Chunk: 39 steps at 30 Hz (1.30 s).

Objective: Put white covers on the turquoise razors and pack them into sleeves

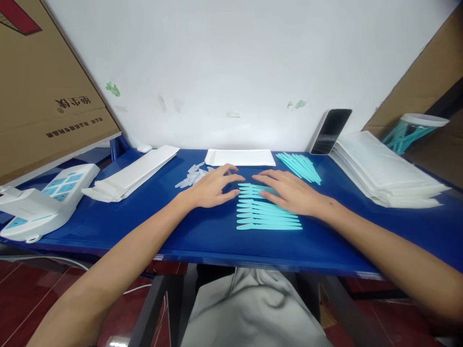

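Observation:
Several slim teal plastic sticks, shaped like eyebrow razors (269, 216), lie side by side in a row on the blue table. My right hand (291, 190) rests over the upper part of this row, fingers spread, covering the right ends of some sticks. At the row's upper left end is my left hand (215, 187), its fingers apart and nothing visible in them. Just behind my left hand lies a small pile of translucent plastic pieces (191, 177), partly hidden by it. A fanned bunch of more teal razors (300, 166) sits beyond my right hand.
A white packet (240, 157) lies by the wall. Flat white packets (133, 176) and a white-and-blue power strip (65, 193) are on the left. To the right, a phone (331, 131) leans on the wall near stacked white packets (388, 166) and a tub of teal sticks (408, 132).

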{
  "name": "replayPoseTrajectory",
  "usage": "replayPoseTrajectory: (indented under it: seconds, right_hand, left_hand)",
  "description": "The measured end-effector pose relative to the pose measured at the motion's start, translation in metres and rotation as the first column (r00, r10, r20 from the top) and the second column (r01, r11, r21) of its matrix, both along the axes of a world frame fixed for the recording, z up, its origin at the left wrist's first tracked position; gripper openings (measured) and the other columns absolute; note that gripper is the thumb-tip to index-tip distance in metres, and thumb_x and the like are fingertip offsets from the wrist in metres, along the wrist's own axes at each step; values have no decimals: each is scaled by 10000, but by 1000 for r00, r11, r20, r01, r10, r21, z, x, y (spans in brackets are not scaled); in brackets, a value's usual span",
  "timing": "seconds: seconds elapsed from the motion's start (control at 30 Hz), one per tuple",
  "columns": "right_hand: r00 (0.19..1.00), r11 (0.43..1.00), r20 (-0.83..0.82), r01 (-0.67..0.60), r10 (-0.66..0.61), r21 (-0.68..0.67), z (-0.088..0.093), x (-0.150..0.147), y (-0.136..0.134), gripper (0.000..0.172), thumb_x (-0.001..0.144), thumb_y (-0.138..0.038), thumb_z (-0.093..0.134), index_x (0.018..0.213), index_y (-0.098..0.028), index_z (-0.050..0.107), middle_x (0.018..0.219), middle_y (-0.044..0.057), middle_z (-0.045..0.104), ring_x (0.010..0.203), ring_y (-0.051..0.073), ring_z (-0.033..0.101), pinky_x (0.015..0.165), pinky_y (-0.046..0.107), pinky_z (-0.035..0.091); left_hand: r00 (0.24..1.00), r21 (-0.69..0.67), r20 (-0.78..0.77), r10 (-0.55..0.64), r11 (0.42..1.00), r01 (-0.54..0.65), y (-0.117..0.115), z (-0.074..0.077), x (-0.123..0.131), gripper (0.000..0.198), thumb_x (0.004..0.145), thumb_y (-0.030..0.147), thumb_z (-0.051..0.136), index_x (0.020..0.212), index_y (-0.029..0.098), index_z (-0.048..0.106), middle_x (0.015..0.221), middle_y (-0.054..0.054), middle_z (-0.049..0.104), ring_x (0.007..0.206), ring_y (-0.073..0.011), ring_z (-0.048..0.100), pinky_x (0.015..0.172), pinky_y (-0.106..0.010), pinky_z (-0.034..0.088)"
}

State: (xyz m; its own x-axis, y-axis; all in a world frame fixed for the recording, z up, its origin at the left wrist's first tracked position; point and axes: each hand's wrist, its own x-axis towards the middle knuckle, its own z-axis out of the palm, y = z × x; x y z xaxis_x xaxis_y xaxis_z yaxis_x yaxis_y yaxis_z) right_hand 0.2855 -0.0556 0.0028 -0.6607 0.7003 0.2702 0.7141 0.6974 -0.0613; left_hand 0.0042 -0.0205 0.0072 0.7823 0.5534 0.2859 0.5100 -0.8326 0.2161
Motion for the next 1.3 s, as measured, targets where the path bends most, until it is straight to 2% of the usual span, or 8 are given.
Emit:
replayPoseTrajectory:
  seconds: [0.23,0.43,0.6,0.87,1.07,1.23,1.3]
  right_hand:
    - [997,996,-11,81,-82,-46,-4,3,6,553,1039,-477,362,1500,-194,480,1404,177,583,1237,373,576,978,577,483]
    - [994,986,-72,66,-77,-151,-7,7,9,591,1035,-529,351,1518,-208,462,1404,166,580,1262,363,558,1004,557,483]
    - [990,985,-85,103,-116,-139,-9,6,13,553,1058,-471,304,1479,-172,503,1356,167,607,1242,339,577,1025,536,476]
    - [982,980,-88,154,-166,-128,-12,7,18,476,1043,-385,390,1440,-170,540,1348,157,630,1216,334,606,1009,536,495]
    - [968,983,-195,136,-158,-121,-6,9,16,459,1040,-394,404,1398,-163,575,1336,153,653,1201,316,632,1027,523,500]
    - [978,991,-188,72,-92,-111,-2,-1,4,468,1033,-436,445,1396,-174,580,1340,124,678,1280,314,596,1193,616,303]
    - [977,990,-200,53,-79,-134,-1,-6,-2,503,1018,-482,473,1414,-188,573,1382,130,650,1313,317,574,1158,572,386]
  left_hand:
    - [1000,16,-8,-7,1000,7,2,-1,-1,457,1010,457,482,1371,207,610,1388,-154,508,1168,-291,581,1026,-465,475]
    - [1000,40,-28,-3,999,4,3,-3,-2,445,1010,433,490,1368,198,613,1375,-158,515,1151,-287,583,998,-450,480]
    - [1000,52,-24,-13,999,15,4,-4,-2,438,1014,429,482,1359,199,622,1361,-152,521,1156,-282,582,998,-434,476]
    - [999,116,-15,37,993,-35,9,-3,-4,407,1024,404,453,1290,184,668,1271,-143,602,1185,-291,563,1022,-455,444]
    - [978,263,-15,208,945,-196,23,9,-28,405,1016,380,434,1205,156,714,1170,-143,663,1136,-305,563,965,-462,442]
    - [953,321,-67,295,911,-260,31,21,-54,382,986,369,469,1132,156,751,1073,-130,691,1080,-311,584,926,-461,446]
    - [956,293,-58,286,921,-258,30,24,-57,379,978,398,489,1091,168,767,1076,-120,694,1064,-299,592,922,-447,455]
